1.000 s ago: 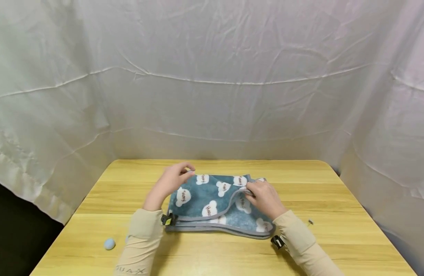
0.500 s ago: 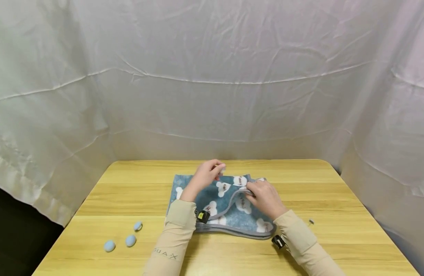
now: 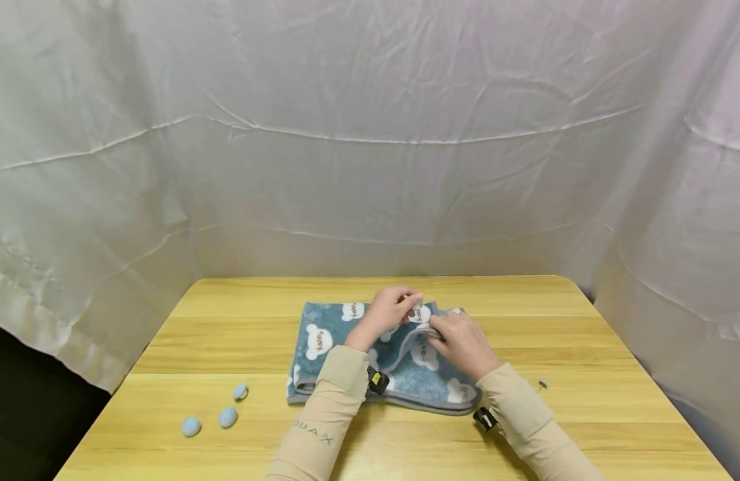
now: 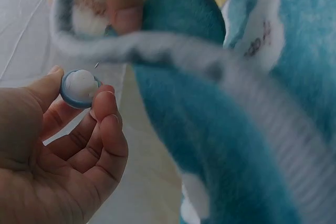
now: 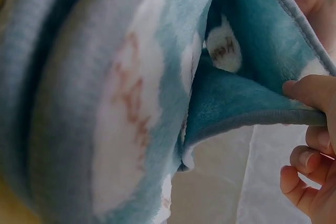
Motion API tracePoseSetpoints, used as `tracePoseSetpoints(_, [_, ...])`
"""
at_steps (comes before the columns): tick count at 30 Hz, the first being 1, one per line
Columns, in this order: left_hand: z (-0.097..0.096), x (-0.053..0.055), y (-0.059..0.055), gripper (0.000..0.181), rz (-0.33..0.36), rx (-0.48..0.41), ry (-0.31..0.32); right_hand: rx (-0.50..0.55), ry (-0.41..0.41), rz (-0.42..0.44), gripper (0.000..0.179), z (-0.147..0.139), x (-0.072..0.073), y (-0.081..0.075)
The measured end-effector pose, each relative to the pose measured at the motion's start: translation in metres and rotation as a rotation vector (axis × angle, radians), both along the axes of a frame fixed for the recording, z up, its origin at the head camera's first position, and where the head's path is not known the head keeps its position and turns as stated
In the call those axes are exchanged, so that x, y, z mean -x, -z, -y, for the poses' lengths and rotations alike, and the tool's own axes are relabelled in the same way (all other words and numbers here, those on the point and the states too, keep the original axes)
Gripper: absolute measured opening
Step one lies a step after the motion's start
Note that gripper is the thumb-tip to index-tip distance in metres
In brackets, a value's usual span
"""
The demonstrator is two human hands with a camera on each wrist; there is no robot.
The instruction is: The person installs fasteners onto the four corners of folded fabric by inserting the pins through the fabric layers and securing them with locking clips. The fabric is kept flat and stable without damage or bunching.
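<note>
In the left wrist view my left hand [image 4: 79, 156] pinches a round blue button-like cap [image 4: 80, 88] between thumb and fingers, its white inner side showing. My right hand [image 3: 462, 341] grips the grey-bordered edge of a folded teal blanket [image 3: 426, 377] with white bear heads, lifting a fold of it. From the right wrist view, the right thumb [image 5: 307, 88] presses on the fleece above the border. A thin metal point [image 4: 96, 65] sticks out by the border, close to the cap. Both hands are near each other over the blanket's back right part.
Three blue round caps [image 3: 228, 417] lie on the wooden table [image 3: 165, 374] at front left. A small pin with a grey head [image 3: 543, 383] lies to the right of the right arm. Pale curtains [image 3: 370, 187] hang around the back and sides.
My left hand has moved right across the blanket, from its left end to beside my right hand, carrying the cap. Its arm uncovers caps on the table. The right hand stays put.
</note>
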State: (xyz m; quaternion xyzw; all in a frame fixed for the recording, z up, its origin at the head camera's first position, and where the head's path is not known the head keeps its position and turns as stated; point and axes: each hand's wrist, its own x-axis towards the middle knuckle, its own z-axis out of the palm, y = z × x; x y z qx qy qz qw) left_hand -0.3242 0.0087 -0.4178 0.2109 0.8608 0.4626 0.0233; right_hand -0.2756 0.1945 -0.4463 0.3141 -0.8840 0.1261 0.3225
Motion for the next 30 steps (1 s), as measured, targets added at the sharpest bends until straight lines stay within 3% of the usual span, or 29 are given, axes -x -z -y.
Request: tracePoseSetpoints(30, [-0.0033, -0.0069, 0.0057, 0.031, 0.066, -0.003, 0.049, 0.016, -0.030, -0.057, 0.036, 0.0002, 0.0020, 0.0035])
